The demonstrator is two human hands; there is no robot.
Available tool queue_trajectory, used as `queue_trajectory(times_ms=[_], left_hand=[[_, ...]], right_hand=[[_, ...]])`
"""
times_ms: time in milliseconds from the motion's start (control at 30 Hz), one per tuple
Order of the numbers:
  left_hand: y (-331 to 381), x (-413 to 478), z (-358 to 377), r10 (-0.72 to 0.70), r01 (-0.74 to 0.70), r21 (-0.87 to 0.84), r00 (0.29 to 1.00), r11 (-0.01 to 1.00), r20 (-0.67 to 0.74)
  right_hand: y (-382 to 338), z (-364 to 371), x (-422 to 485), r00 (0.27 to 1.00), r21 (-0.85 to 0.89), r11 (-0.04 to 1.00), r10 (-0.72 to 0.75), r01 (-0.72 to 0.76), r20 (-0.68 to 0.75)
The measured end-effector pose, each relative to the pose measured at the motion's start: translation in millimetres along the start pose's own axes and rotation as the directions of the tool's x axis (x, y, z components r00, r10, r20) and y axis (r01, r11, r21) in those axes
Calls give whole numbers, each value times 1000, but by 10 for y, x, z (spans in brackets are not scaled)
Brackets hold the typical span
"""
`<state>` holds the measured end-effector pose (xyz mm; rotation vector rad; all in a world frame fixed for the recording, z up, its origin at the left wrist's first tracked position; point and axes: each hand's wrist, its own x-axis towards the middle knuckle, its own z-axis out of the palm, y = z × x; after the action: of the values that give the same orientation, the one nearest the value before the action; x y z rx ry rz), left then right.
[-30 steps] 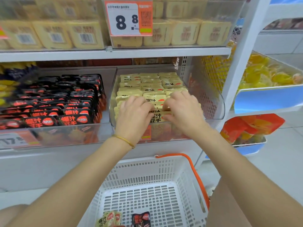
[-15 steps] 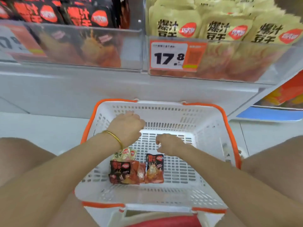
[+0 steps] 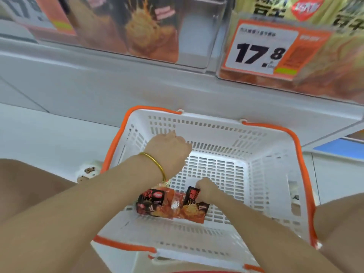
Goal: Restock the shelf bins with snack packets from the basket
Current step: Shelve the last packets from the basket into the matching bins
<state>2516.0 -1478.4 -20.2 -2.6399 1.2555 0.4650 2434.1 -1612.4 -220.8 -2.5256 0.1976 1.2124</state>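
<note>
**While reaching into basket (image 3: 206,133): fingers on one packet**

Set at 6 o'clock of view: white slotted basket with orange rim. On its floor, toward the near wall, two packets side by side and touching. Black tops with a round red-and-white logo, orange-red lower halves printed with a fried snack. At 9 o'clock of the pair, left packet (image 3: 150,201), slightly overlapping right packet (image 3: 194,210). Down on the top edge of right packet, right hand (image 3: 206,189), fingers curled over that edge and gripping it. Held above the basket at 11 o'clock of it, left hand (image 3: 169,152), seen from the back with knuckles bent. Fingers turned away, so impossible to tell whether holding anything. Gold bangle (image 3: 155,164) on that wrist.

Above, at 12 o'clock, grey ledge (image 3: 118,81) carrying two clear bins. Dark bin (image 3: 137,32) at 11 o'clock, yellow bin (image 3: 338,62) at 1 o'clock. Orange tag (image 3: 260,50) reading 17.8 on the latter's front.

Crossing left packet's upper corner: left forearm. Beneath the wrist, a sliver of pale wrapper (image 3: 167,183), too covered to identify. Bins cut off by the top edge, print blurred. Outside the basket at 9 o'clock, a small pale object (image 3: 87,171), unclear.
</note>
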Motion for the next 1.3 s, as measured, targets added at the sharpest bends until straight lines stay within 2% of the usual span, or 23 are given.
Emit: queue_trajectory(times_ms=[33,100,200,267,401,467,501,567,601,668,734,801,835,901,968,1001,1068,1135,1202,1302], left_hand=[[0,-9,-1,-12,13,-35,1000,999,23],[-15,-16,-19,-34,41,-111,997,993,62],[-122,-37,-151,-84,98,-251,994,963,64],[-237,-55,-315,-126,128,-373,992,919,31],[-525,-208,-838,-176,70,-543,973,837,-147],[-709,-357,-1154,-209,17,-557,936,830,-282],[-818,-436,-1298,-235,0,-562,908,827,-346],[-1047,-581,-1528,-281,-51,-584,841,810,-463],[-1142,-638,-1604,-291,-104,-596,798,796,-528],[-1309,-728,-1676,-356,-231,-631,662,741,-660],[-1482,-801,-1687,-489,-322,-664,478,675,-729],[-1670,-866,-1689,-580,-335,-653,300,680,-758],[-1757,-902,-1693,-605,-316,-647,233,694,-762],[-1931,-938,-1685,-646,-269,-662,159,699,-747],[-2065,-940,-1644,-677,-237,-689,144,685,-722],[-2113,-935,-1614,-695,-209,-712,159,670,-701],[-2181,-918,-1540,-724,-155,-756,218,636,-654],[-2215,-903,-1474,-733,-96,-771,258,629,-630],[-2239,-907,-1446,-740,-38,-774,266,632,-618],[-2303,-902,-1425,-743,42,-763,265,646,-615]], right_hand=[[-18,-123,-46,999,21,999,-25,24,38],[-114,-471,-210,996,56,995,-88,86,26],[-398,-1215,-669,967,91,970,-213,227,-136],[-614,-1662,-1052,910,137,930,-290,340,-295],[-978,-2193,-1655,742,275,799,-288,535,-606],[-1142,-2365,-1816,680,300,738,-281,604,-677],[-1234,-2448,-1896,675,342,694,-280,634,-682],[-1436,-2620,-2017,655,382,615,-303,689,-692],[-1542,-2705,-2059,605,326,616,-318,717,-730],[-1763,-2873,-2127,444,133,657,-333,742,-832],[-2005,-3065,-2136,303,33,655,-304,755,-903],[-2268,-3233,-2110,214,2,587,-292,810,-932],[-2406,-3297,-2088,164,-38,574,-295,818,-941],[-2656,-3396,-2002,95,-124,588,-328,799,-940],[-2842,-3429,-1897,64,-184,622,-355,761,-933],[-2900,-3431,-1844,61,-215,649,-375,730,-925],[-2957,-3429,-1757,82,-285,716,-430,637,-899],[-2981,-3446,-1722,132,-335,762,-478,554,-868],[-3029,-3481,-1781,157,-336,772,-484,540,-861],[-3133,-3570,-1848,137,-389,790,-502,474,-854]])
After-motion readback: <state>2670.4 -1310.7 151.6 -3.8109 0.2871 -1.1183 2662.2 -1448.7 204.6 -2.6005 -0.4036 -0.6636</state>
